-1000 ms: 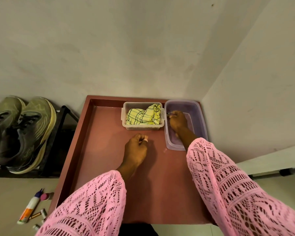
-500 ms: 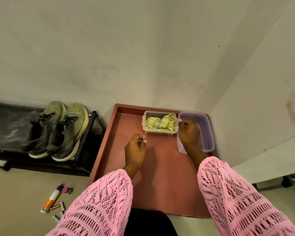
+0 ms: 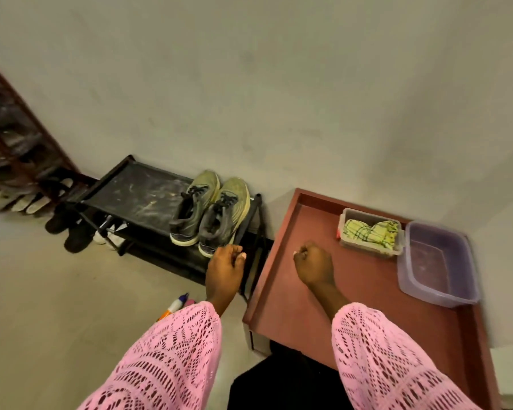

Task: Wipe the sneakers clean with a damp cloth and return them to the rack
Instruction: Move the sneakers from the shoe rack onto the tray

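Observation:
A pair of olive-green and grey sneakers (image 3: 211, 214) stands side by side at the right end of the black shoe rack's (image 3: 139, 193) top shelf, toes toward the wall. My left hand (image 3: 224, 269) hovers just in front of the right sneaker's heel, fingers curled, holding nothing. Over the red tray table (image 3: 359, 294), my right hand (image 3: 313, 264) is a closed fist, also holding nothing. A yellow checked cloth (image 3: 370, 232) lies bunched in a small clear container (image 3: 367, 250) at the back of the tray. To its right sits a purple plastic tub (image 3: 439, 261).
A glue bottle (image 3: 175, 305) lies on the floor beside my left sleeve. Dark shoes (image 3: 71, 232) stand on the floor left of the rack, and another rack with several slippers (image 3: 15, 173) is at the far left. A plain wall backs everything.
My view has swung left, bringing the whole rack into sight. My left hand has left the tray and moved to the sneakers. My right hand has come off the purple tub's rim.

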